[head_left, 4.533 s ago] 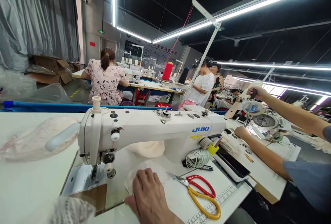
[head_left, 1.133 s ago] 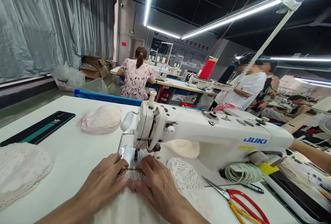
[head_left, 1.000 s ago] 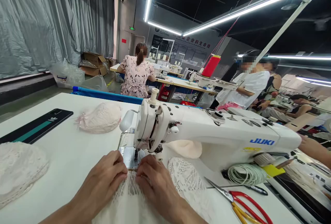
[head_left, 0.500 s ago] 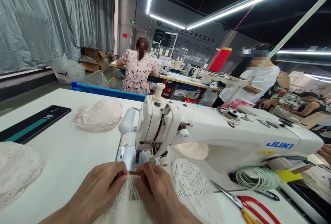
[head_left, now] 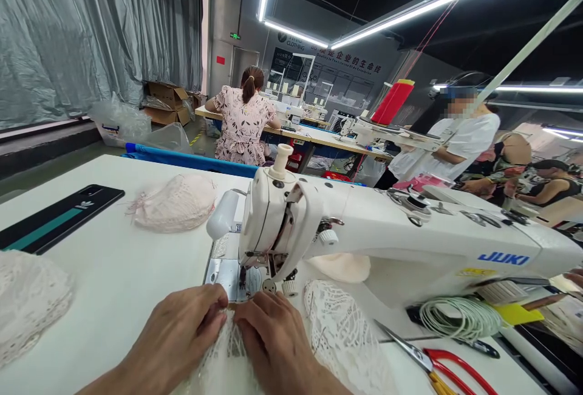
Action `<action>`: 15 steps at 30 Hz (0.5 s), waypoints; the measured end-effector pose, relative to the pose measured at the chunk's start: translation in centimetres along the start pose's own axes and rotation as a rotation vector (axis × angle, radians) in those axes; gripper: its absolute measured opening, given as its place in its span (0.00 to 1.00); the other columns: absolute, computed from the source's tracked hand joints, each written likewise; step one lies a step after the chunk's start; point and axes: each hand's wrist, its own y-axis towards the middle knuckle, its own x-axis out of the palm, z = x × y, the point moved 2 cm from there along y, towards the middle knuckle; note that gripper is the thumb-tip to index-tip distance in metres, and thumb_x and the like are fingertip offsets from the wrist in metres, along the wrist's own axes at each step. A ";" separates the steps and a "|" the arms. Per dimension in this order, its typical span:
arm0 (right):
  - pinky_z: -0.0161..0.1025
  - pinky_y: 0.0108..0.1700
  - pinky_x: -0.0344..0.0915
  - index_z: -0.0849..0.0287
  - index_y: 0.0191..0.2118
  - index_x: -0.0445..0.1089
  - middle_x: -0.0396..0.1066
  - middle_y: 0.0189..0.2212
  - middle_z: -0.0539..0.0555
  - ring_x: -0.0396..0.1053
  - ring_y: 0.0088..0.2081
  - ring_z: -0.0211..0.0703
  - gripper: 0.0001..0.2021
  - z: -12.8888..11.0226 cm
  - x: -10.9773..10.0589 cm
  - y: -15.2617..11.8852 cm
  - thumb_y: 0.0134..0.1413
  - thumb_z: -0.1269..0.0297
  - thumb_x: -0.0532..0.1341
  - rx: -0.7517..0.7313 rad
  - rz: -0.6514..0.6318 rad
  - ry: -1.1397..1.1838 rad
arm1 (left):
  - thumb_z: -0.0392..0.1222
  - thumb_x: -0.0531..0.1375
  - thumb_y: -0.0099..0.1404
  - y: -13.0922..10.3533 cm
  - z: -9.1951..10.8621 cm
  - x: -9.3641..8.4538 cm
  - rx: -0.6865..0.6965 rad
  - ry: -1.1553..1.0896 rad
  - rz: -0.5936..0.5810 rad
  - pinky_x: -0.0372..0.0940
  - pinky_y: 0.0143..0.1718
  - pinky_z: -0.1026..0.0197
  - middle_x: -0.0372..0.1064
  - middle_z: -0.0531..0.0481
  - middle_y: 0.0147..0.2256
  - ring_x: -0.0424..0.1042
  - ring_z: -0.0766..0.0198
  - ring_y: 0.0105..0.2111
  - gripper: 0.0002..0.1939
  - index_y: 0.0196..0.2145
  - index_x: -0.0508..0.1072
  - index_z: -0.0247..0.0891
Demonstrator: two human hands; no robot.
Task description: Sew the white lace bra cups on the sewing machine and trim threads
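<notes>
My left hand [head_left: 180, 325] pinches the edge of a piece of white lace [head_left: 232, 349] between thumb and fingertips. Close beside it, my right hand [head_left: 276, 331] has its fingers bent down onto the same edge. The lace hangs from both hands toward me, its lower part out of sight between my wrists. Just beyond the fingertips are the metal needle plate [head_left: 223, 272] and presser foot [head_left: 244, 276] of a white sewing machine [head_left: 286, 219]. The held edge lies in front of the foot, apart from it.
Another lace piece [head_left: 339, 316] lies right of my hand, near red-handled scissors [head_left: 428, 358] and a coil of pale cord [head_left: 460, 316]. Leftward are a lace cup [head_left: 175, 203], a lace pile [head_left: 31, 304] and a black phone [head_left: 64, 212]. Several people work beyond the table.
My right hand has come slightly nearer the left, narrowing the gap over the lace edge. The camera view has shifted a little. Both hands keep hold of the lace.
</notes>
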 end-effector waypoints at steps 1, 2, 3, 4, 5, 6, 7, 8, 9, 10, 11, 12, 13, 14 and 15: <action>0.36 0.33 0.59 0.56 0.33 0.64 0.67 0.27 0.51 0.66 0.28 0.40 0.09 0.1 0.0 0.0 0.62 0.70 0.49 -0.001 0.004 -0.007 | 0.41 0.47 0.65 0.0 0.0 0.1 0.010 0.003 0.011 0.55 0.26 0.65 0.64 0.58 0.23 0.65 0.64 0.23 0.09 0.32 0.66 0.45; 0.36 0.33 0.59 0.56 0.33 0.65 0.67 0.27 0.51 0.66 0.28 0.40 0.09 0.1 0.1 -0.1 0.62 0.69 0.50 -0.002 0.007 -0.012 | 0.42 0.47 0.65 0.0 -0.1 0.1 0.023 0.004 0.025 0.56 0.26 0.65 0.64 0.58 0.23 0.66 0.64 0.23 0.09 0.32 0.65 0.45; 0.36 0.33 0.59 0.56 0.34 0.66 0.68 0.27 0.51 0.66 0.28 0.40 0.09 0.2 0.1 -0.1 0.63 0.69 0.50 0.000 0.008 -0.013 | 0.42 0.47 0.66 0.0 -0.1 0.2 0.036 0.003 0.043 0.56 0.26 0.64 0.64 0.58 0.23 0.66 0.63 0.24 0.09 0.33 0.65 0.45; 0.36 0.33 0.59 0.56 0.34 0.66 0.68 0.27 0.51 0.66 0.29 0.40 0.09 0.2 0.0 0.0 0.63 0.68 0.50 0.004 0.008 -0.012 | 0.43 0.46 0.66 -0.1 -0.2 0.3 0.050 -0.001 0.065 0.56 0.26 0.64 0.65 0.58 0.24 0.67 0.63 0.24 0.09 0.34 0.65 0.45; 0.36 0.34 0.60 0.56 0.35 0.67 0.68 0.28 0.51 0.66 0.29 0.40 0.09 0.2 0.0 0.0 0.63 0.68 0.50 0.010 0.008 -0.009 | 0.43 0.46 0.67 -0.1 -0.3 0.3 0.067 -0.010 0.083 0.57 0.26 0.64 0.65 0.57 0.25 0.68 0.62 0.25 0.09 0.35 0.65 0.45; 0.36 0.34 0.60 0.56 0.35 0.67 0.68 0.28 0.51 0.67 0.29 0.40 0.09 0.3 0.0 0.0 0.64 0.67 0.51 0.016 0.008 -0.008 | 0.43 0.45 0.68 -0.1 -0.4 0.4 0.084 -0.020 0.097 0.57 0.26 0.64 0.66 0.56 0.27 0.69 0.62 0.26 0.10 0.37 0.65 0.45; 0.36 0.33 0.60 0.56 0.35 0.67 0.68 0.28 0.51 0.67 0.29 0.40 0.10 0.3 -0.1 0.1 0.64 0.67 0.50 0.019 0.009 -0.010 | 0.43 0.44 0.69 -0.2 -0.6 0.5 0.102 -0.028 0.107 0.58 0.27 0.64 0.67 0.56 0.29 0.70 0.62 0.28 0.10 0.38 0.65 0.46; 0.36 0.33 0.60 0.56 0.35 0.67 0.68 0.28 0.51 0.67 0.29 0.40 0.10 0.3 -0.1 0.1 0.64 0.67 0.50 0.021 0.009 -0.017 | 0.42 0.44 0.69 -0.2 -0.7 0.6 0.121 -0.033 0.109 0.59 0.27 0.64 0.68 0.55 0.31 0.71 0.62 0.28 0.10 0.39 0.64 0.46; 0.35 0.32 0.59 0.56 0.35 0.68 0.68 0.27 0.51 0.66 0.28 0.40 0.10 0.2 -0.2 0.1 0.64 0.66 0.50 0.020 0.010 -0.026 | 0.42 0.44 0.70 -0.2 -0.8 0.7 0.137 -0.030 0.111 0.59 0.27 0.64 0.68 0.55 0.32 0.71 0.62 0.29 0.10 0.40 0.64 0.47; 0.35 0.32 0.59 0.56 0.35 0.68 0.67 0.27 0.51 0.66 0.28 0.40 0.10 0.2 -0.2 0.1 0.64 0.66 0.50 0.020 0.009 -0.035 | 0.42 0.43 0.70 -0.3 -0.9 0.8 0.149 -0.020 0.114 0.60 0.28 0.63 0.68 0.55 0.33 0.71 0.62 0.29 0.11 0.41 0.64 0.47; 0.35 0.31 0.59 0.56 0.35 0.68 0.67 0.27 0.51 0.66 0.27 0.39 0.11 0.2 -0.2 0.1 0.65 0.66 0.50 0.020 0.008 -0.041 | 0.42 0.43 0.70 -0.3 -0.9 0.9 0.157 -0.002 0.120 0.59 0.27 0.63 0.67 0.55 0.33 0.71 0.62 0.28 0.11 0.42 0.63 0.48; 0.35 0.31 0.59 0.56 0.35 0.68 0.67 0.27 0.50 0.65 0.27 0.39 0.11 0.2 -0.2 0.1 0.65 0.66 0.50 0.023 0.007 -0.044 | 0.41 0.42 0.70 -0.4 -0.9 1.0 0.164 0.018 0.127 0.59 0.26 0.63 0.66 0.55 0.33 0.71 0.62 0.28 0.11 0.42 0.63 0.48; 0.35 0.31 0.59 0.56 0.35 0.68 0.67 0.26 0.50 0.65 0.27 0.39 0.11 0.2 -0.1 0.0 0.65 0.66 0.50 0.026 0.007 -0.043 | 0.40 0.42 0.70 -0.5 -0.9 1.0 0.173 0.035 0.128 0.59 0.26 0.63 0.65 0.55 0.34 0.71 0.62 0.27 0.12 0.42 0.63 0.49; 0.35 0.31 0.59 0.56 0.35 0.68 0.67 0.26 0.50 0.65 0.26 0.39 0.11 0.2 -0.1 0.0 0.65 0.66 0.50 0.027 0.009 -0.039 | 0.40 0.42 0.70 -0.6 -0.9 1.0 0.188 0.049 0.127 0.59 0.26 0.63 0.65 0.54 0.34 0.70 0.62 0.27 0.13 0.42 0.64 0.49; 0.35 0.31 0.59 0.56 0.35 0.68 0.67 0.26 0.50 0.65 0.26 0.38 0.11 0.3 0.0 -0.1 0.65 0.66 0.50 0.029 0.012 -0.033 | 0.40 0.41 0.70 -0.7 -0.9 1.0 0.205 0.061 0.126 0.59 0.25 0.63 0.64 0.54 0.35 0.70 0.62 0.27 0.13 0.41 0.64 0.49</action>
